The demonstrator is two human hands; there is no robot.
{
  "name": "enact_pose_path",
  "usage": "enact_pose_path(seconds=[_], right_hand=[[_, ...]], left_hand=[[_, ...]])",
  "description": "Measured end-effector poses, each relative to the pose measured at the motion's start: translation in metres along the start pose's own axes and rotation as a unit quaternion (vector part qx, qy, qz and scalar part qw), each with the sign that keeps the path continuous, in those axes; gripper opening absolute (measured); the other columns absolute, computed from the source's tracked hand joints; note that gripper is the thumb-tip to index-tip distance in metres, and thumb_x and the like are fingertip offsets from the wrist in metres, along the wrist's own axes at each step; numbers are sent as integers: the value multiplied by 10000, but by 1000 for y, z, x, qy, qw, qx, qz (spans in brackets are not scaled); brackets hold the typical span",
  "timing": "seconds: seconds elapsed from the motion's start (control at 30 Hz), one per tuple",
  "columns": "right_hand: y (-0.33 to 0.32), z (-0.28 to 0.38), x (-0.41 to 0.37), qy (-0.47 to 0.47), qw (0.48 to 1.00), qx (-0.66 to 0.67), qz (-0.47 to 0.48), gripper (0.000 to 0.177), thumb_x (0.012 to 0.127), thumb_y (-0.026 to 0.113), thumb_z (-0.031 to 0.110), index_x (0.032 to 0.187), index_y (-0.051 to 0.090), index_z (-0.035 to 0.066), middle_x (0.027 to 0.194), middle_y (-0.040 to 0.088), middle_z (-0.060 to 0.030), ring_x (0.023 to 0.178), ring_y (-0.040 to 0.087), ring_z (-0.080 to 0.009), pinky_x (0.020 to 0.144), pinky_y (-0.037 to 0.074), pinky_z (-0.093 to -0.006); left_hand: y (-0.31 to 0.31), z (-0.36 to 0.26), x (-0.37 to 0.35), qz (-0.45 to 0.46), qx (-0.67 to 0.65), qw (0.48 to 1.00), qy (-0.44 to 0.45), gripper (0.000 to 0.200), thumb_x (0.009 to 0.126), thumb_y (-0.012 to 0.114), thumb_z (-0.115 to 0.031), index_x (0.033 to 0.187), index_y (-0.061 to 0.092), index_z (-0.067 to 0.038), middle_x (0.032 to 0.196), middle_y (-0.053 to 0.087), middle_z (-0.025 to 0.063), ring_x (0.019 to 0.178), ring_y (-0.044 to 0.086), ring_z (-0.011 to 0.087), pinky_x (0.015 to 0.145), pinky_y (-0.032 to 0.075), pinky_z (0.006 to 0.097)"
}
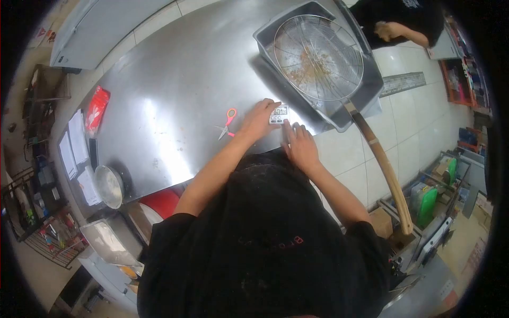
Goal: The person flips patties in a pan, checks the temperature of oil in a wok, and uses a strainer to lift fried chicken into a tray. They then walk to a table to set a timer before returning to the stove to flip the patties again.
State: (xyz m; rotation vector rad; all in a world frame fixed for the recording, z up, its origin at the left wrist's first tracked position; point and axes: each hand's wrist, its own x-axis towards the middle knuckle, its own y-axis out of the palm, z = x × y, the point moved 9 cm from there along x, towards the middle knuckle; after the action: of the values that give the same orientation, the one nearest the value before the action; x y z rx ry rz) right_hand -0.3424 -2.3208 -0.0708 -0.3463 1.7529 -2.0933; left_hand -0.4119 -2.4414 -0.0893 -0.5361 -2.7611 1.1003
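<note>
A small white digital timer (278,114) with a grey display and buttons sits at the front edge of the steel table. My left hand (257,121) grips it from the left, fingers at its top edge and side. My right hand (302,148) is just below it, index finger stretched to the timer's lower edge near the buttons, the other fingers apart and holding nothing. Left of my left hand lies a pair of scissors (227,126) with pink-orange handles, blades spread. A large wire strainer (318,58) with a long wooden handle (384,169) rests across a grey bin.
The grey plastic bin (374,90) stands on the right of the steel table (175,90); the strainer's handle juts past the edge. A red packet (97,112) and a metal bowl (109,186) are at the left. Another person's hand (389,31) shows at upper right.
</note>
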Motion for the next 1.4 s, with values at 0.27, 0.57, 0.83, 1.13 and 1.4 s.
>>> enact_pose_path(seconds=[0.27,0.57,0.83,1.13,1.4], right_hand=[[4,-4,5,17,997,37,71,688,851,658,261,1442,371,58,1240,523,-177,1110,532,-339,939,440,-432],[-8,-10,9,16,998,52,25,633,827,680,315,1398,457,157,1217,513,-132,944,571,-306,817,478,-412],[-4,-5,11,19,998,33,39,592,836,680,340,1388,477,274,1354,439,-167,1059,550,-333,874,461,-449],[-8,5,31,-14,1000,8,-3,501,828,680,337,1310,567,254,1420,396,-190,1267,422,-383,1011,356,-523],[-6,6,32,-22,999,17,34,491,877,633,331,1343,527,218,1465,336,-208,1282,398,-395,1043,332,-561]], left_hand=[[-2,0,1,-13,15,1000,-1,633,696,810,-200,1272,565,-103,1189,540,84,1145,527,292,952,469,406],[0,2,-1,-9,3,1000,-9,627,708,800,-198,1279,556,-110,1193,534,84,1145,524,295,947,473,406],[2,2,-6,-11,6,1000,-13,618,713,785,-175,1284,554,-113,1210,530,89,1166,515,295,944,477,411],[1,2,-5,-23,-12,1000,-2,627,688,757,-109,1279,547,-96,1204,530,112,1138,528,323,946,466,413],[-1,1,-5,-34,-9,999,7,615,688,737,-76,1273,548,-93,1192,529,104,1126,529,322,942,471,409]])
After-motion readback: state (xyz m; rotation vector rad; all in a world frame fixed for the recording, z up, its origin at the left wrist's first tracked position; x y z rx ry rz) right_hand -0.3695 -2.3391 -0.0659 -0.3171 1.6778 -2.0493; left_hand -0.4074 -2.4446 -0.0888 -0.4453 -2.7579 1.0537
